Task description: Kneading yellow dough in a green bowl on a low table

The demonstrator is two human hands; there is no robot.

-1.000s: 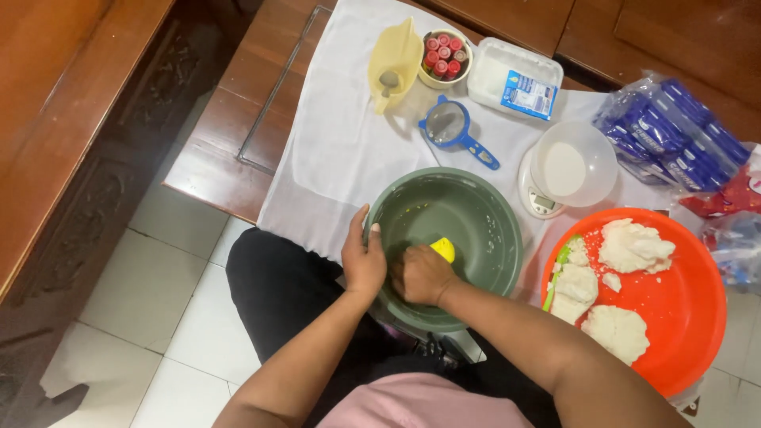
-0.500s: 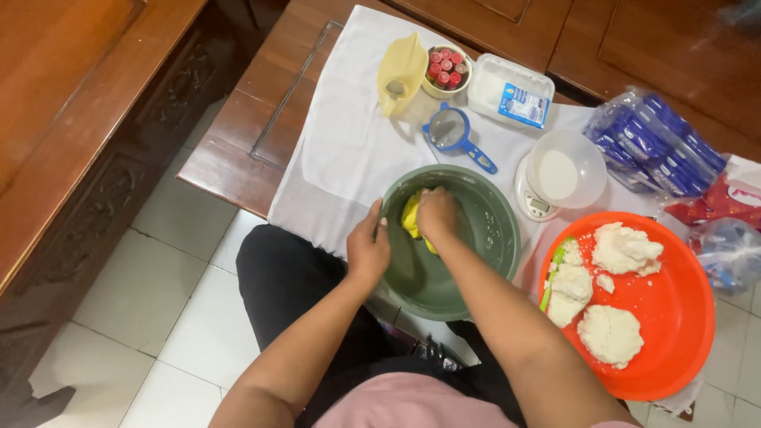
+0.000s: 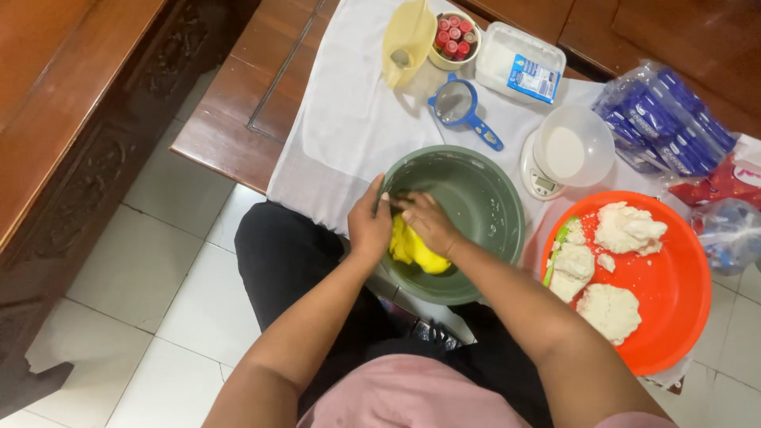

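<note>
Yellow dough [image 3: 418, 250] sits pressed between left hand [image 3: 369, 227] and right hand [image 3: 428, 224] inside a green bowl [image 3: 495, 208], which might tip off the table edge under pressure.

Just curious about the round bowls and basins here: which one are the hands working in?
The green basin, holding yellow dough. The left hand grips its rim; the right hand presses the dough. The orange basin holds white lumps, untouched.
</note>
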